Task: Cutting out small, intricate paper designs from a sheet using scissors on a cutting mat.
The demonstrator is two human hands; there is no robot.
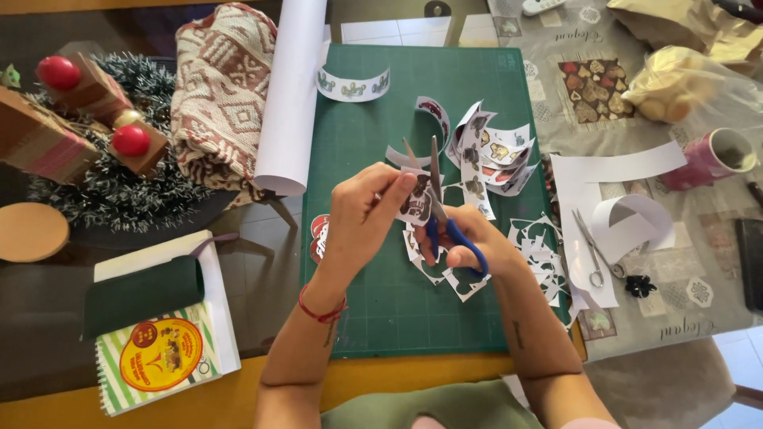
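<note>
A small printed paper cut-out [415, 199] is pinched in the closed grip of the left hand [367, 213] above the green gridded cutting mat [381, 318]. Blue-handled steel scissors [442, 208], gripped by the right hand [475, 245], are held with blades parted, long axis pointing away from the person. A pink cylindrical cup [711, 156] lies tipped on the worktop; its contents cannot be told.

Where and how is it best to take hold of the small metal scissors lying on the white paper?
Probably by the ring handles at the near end of the small metal scissors, coming from above. They lie flat on the white paper, blades pointing away, nothing covering the rings.
</note>
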